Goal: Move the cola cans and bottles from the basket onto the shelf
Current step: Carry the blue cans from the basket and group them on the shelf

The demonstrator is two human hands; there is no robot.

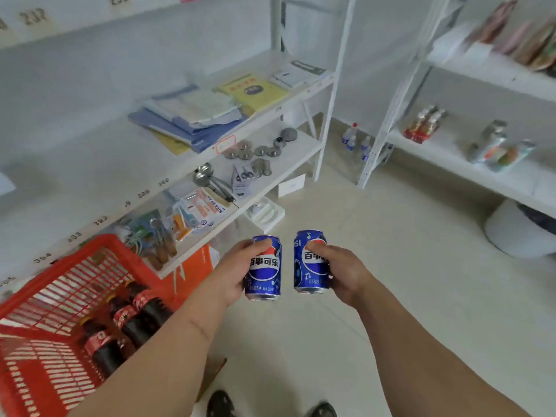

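My left hand (pixel 230 273) grips a blue cola can (pixel 264 273), upright, above the floor. Beside it, my right hand (pixel 343 273) grips a second blue cola can (pixel 308 266), also upright. The two cans are close together but apart. At the lower left stands the red plastic basket (pixel 45 335); three dark cola bottles with red labels (pixel 129 317) lie inside it. A white shelf unit (pixel 279 158) rises on the left, and another white shelf unit (pixel 469 164) stands at the right.
The left shelves hold folders, a yellow booklet (pixel 255 90), metal discs (pixel 258 149), ladles and small packets. The right shelves carry drink bottles (pixel 424 123) and cans. Water bottles (pixel 355 141) stand on the floor in the corner. An orange box (pixel 195 266) sits under the left shelf. My feet show at the bottom.
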